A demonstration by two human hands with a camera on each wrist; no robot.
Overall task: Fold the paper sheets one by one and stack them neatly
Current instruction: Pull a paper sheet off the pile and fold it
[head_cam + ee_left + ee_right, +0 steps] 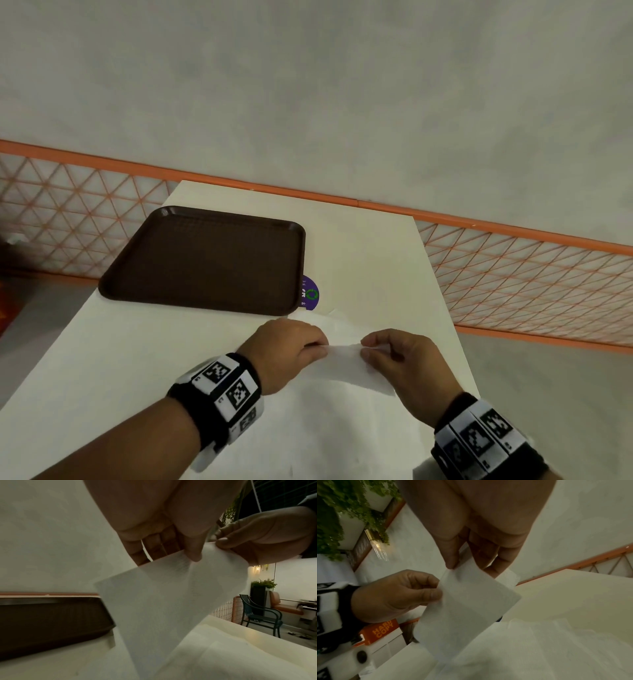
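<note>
Table (pixel 376 246): pale, with brown tray (pixel 205 260) far left. Paper sheet (pixel 346 363) raised over near table edge, between both hands, above more paper lying flat. Left hand (pixel 291 346) pinching top edge at left; right hand (pixel 400 356) pinching same edge at right. Held edge running left-right, both hands equally near. Likely next: bring edge down to fold.

Head view: we see soft, even, dimmish light and wide-angle bending at the edges.
Wrist views: we see dim, greenish, grainy pictures; the near hands blur.
Glare: a wall lamp (pixel 257 570) glows.
</note>
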